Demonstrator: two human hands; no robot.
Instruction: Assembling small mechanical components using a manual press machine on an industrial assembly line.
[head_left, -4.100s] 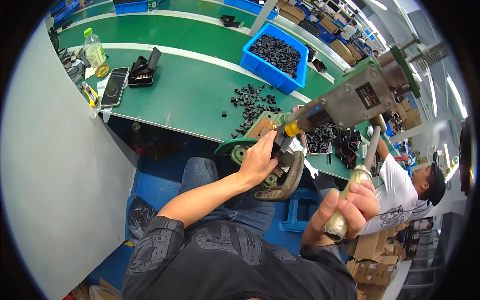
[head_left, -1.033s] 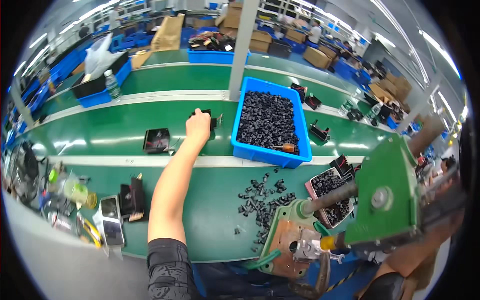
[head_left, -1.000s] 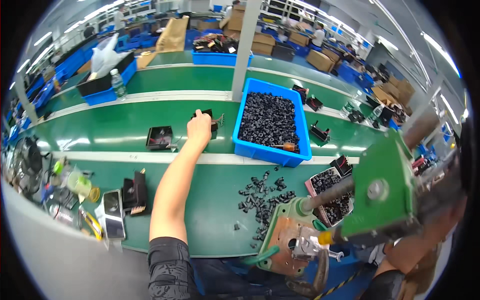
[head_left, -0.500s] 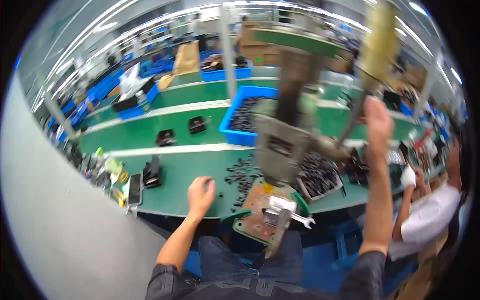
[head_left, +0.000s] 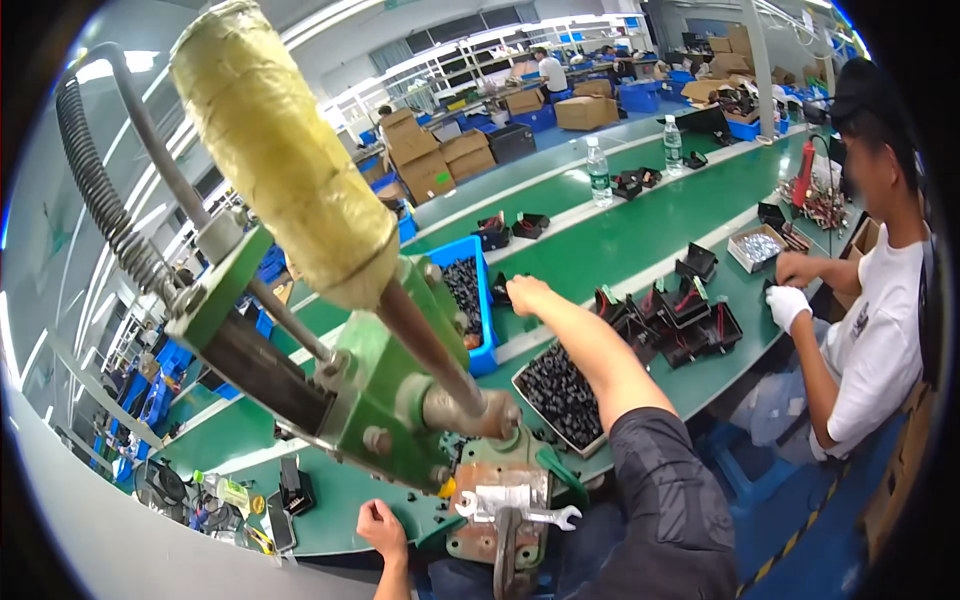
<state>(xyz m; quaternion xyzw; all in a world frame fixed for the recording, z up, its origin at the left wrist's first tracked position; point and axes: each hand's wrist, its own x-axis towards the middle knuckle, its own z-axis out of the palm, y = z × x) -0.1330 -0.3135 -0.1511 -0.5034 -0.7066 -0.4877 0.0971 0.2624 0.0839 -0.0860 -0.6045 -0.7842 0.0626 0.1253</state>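
Observation:
My right hand (head_left: 527, 295) reaches across the green bench, beside the blue bin (head_left: 488, 310). Its fingers are closed at a small black plastic part (head_left: 500, 289). Near the bench's front edge, my left hand (head_left: 381, 528) is curled; anything inside it is hidden. Between my arms stands a green hand press (head_left: 375, 375), its long lever ending in a yellow wrapped handle (head_left: 285, 155). A silver open-ended wrench (head_left: 548, 516) lies across the fixture on the press base (head_left: 475, 548). A shallow carton of small black parts (head_left: 560, 396) lies under my right forearm.
Several black housings with wires (head_left: 685, 315) sit right of my forearm. A person in white (head_left: 865, 330) works at the right. Two water bottles (head_left: 598, 172) stand farther back. A phone (head_left: 280, 522) and a black holder (head_left: 295, 487) lie at the left.
My view has turned to the right. My right hand has left the area of the press handle and reached out to the black part beside the blue bin. My left hand is more curled.

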